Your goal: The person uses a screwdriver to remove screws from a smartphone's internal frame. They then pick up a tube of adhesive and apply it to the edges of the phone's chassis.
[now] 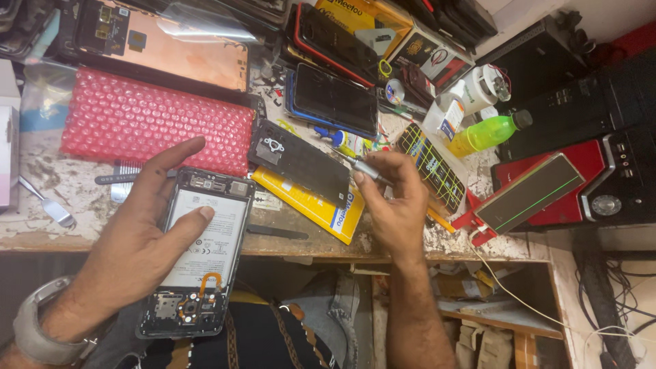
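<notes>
An opened phone (198, 273) with its back removed lies half over the bench's front edge, its white battery and circuit boards exposed. My left hand (140, 236) rests flat on it, one finger on the battery. My right hand (393, 198) is closed around a small silver screwdriver (365, 169), tip pointing left toward a black back cover (301, 162). That cover lies on a yellow packet (321, 208) between both hands.
A red bubble-wrap pad (150, 123) lies at the left. Behind are several phones (335, 99), an orange phone frame (184, 48), a green bottle (488, 133), a white bottle (444, 116), metal tweezers (48, 205) and a red and black device (540, 195).
</notes>
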